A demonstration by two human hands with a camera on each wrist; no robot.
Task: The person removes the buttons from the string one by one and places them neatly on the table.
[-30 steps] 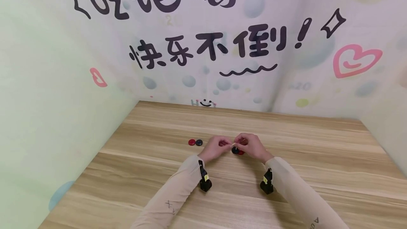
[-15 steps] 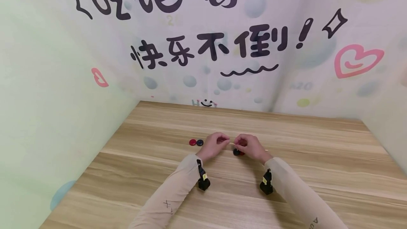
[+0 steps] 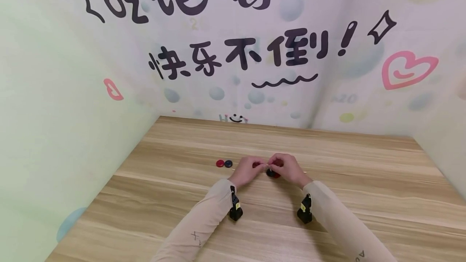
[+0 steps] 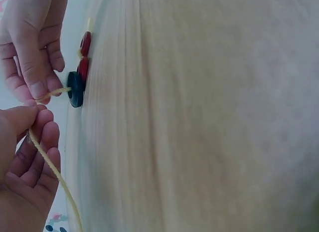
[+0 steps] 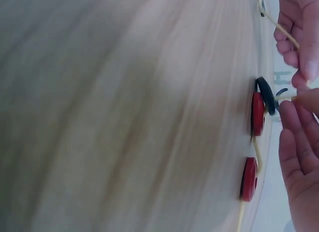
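Observation:
A yellow cord point(image 4: 54, 168) runs between the two hands, which meet fingertip to fingertip. My left hand point(image 3: 248, 170) pinches it between thumb and fingers, and a length trails down from that hand in the left wrist view. My right hand point(image 3: 288, 168) pinches the cord close to a dark button point(image 5: 266, 95). That button stands tilted against a red button point(image 5: 257, 114), with the cord coming out of it. Another red button point(image 5: 249, 179) lies further along the same cord, on the tabletop.
On the wooden table point(image 3: 189, 197), a loose red button point(image 3: 220, 163) and a dark button point(image 3: 228, 163) lie side by side left of the hands. A printed cloth point(image 3: 233, 92) hangs behind the table's far edge.
My left hand moved slightly away from the right with the cord stretched between them, then came back to the right fingertips. My right hand has stayed nearly in place.

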